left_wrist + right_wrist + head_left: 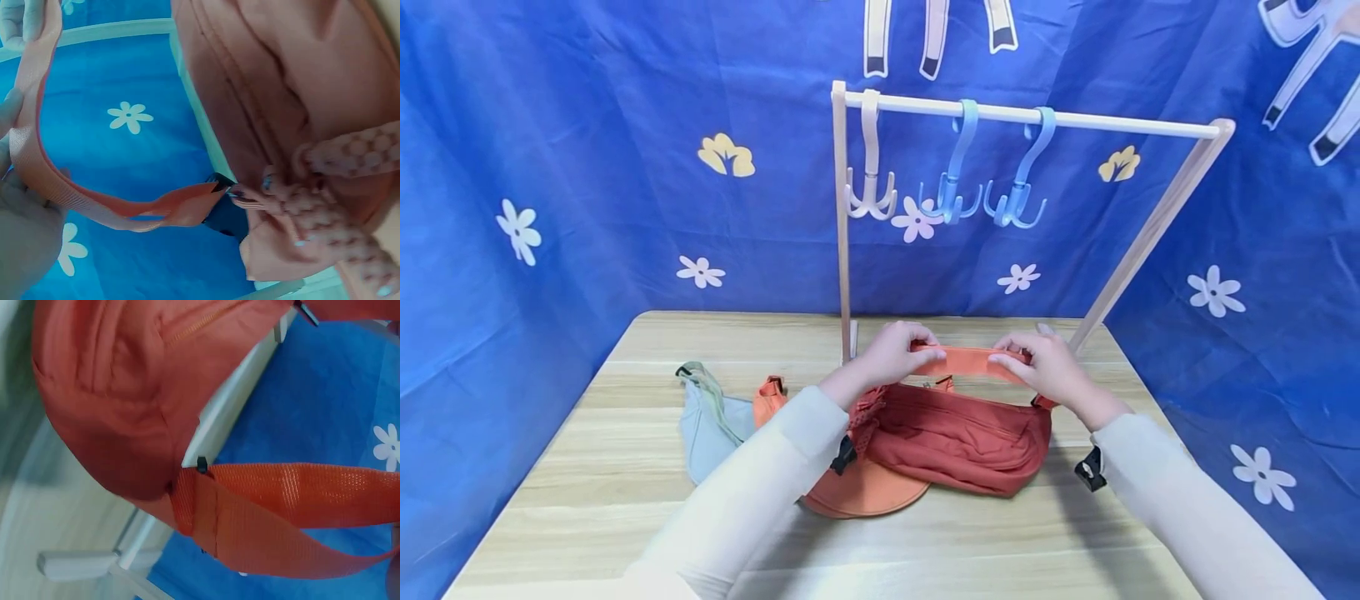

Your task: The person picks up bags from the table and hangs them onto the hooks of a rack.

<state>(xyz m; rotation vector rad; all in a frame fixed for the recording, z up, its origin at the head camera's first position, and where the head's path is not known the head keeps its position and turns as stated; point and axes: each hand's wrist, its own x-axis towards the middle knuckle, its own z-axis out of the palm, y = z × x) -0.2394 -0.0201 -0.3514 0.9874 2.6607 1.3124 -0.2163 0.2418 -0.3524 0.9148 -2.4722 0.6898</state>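
Observation:
A red waist bag (962, 437) rests on the table with its orange strap (967, 361) raised above it. My left hand (898, 352) pinches the strap between thumb and fingers, on the left. Farther right my right hand (1047, 364) pinches the same strap, and a short stretch of it runs between the two hands. In the left wrist view the strap (31, 134) curves down to a black buckle (226, 219) at the bag's end, beside a knobbly braided piece (331, 231). The right wrist view shows the strap (294, 494) doubled where it joins the bag (112, 419).
Behind the bag stands a rack (1120, 123) carrying one pale hook (870, 167) and two blue hooks (957, 171). An orange cap-like brim (880, 492) lies partly under the bag. At left lies a grey-blue bag (700, 446) near an orange item (767, 402).

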